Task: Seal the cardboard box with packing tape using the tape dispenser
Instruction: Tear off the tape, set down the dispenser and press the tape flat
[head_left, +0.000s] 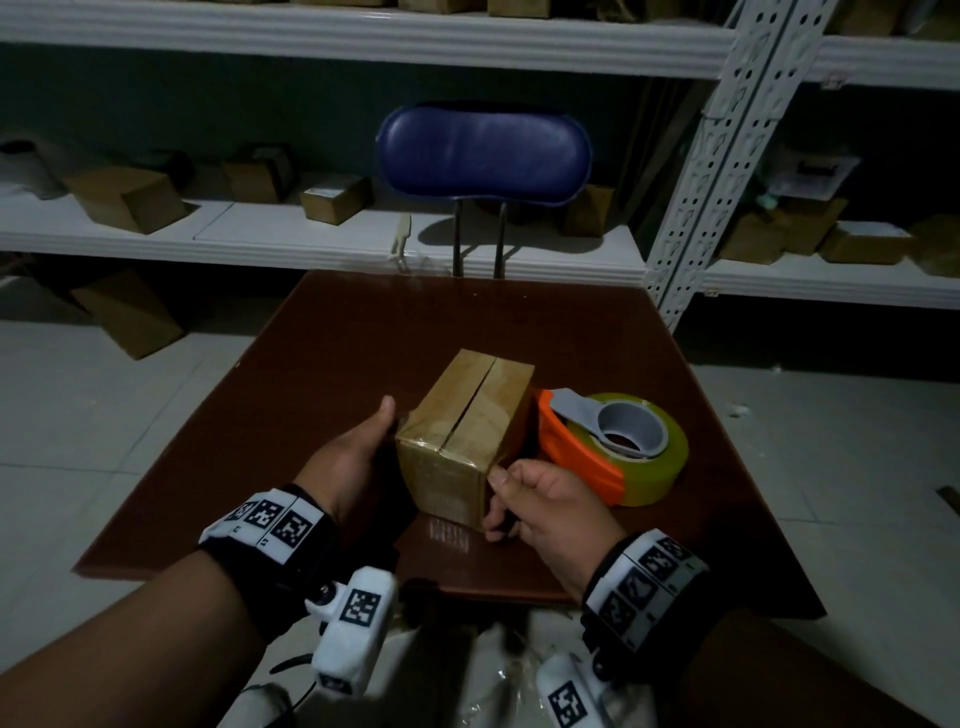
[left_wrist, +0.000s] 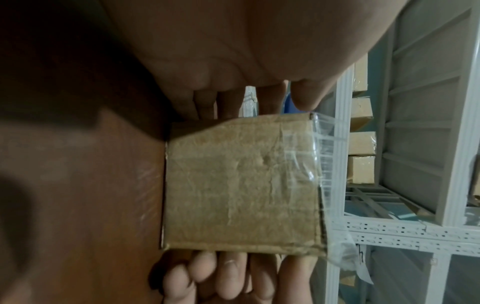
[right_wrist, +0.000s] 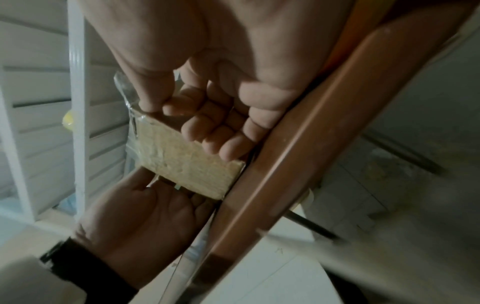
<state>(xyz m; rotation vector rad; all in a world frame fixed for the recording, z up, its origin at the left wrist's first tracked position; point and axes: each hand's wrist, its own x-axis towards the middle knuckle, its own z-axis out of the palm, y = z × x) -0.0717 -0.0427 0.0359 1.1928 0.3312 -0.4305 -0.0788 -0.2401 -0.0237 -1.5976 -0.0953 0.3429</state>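
Observation:
A small cardboard box (head_left: 465, 415) stands on the brown table (head_left: 322, 353), its top flaps closed with a slit down the middle. Clear tape (left_wrist: 307, 148) wraps over its near top edge. My left hand (head_left: 363, 452) lies flat against the box's left side, thumb up by the top edge and fingers straight (left_wrist: 228, 98). My right hand (head_left: 540, 499) holds the near right corner with curled fingers (right_wrist: 207, 131) and the thumb on the taped top edge. The orange tape dispenser (head_left: 576, 457), loaded with a yellowish roll (head_left: 660, 467), lies just right of the box, untouched.
A blue chair back (head_left: 483, 150) stands behind the table's far edge. White metal shelving (head_left: 727, 156) with several cardboard boxes (head_left: 124, 200) runs along the back and right. Crumpled clear plastic (head_left: 498, 680) lies below the table's near edge.

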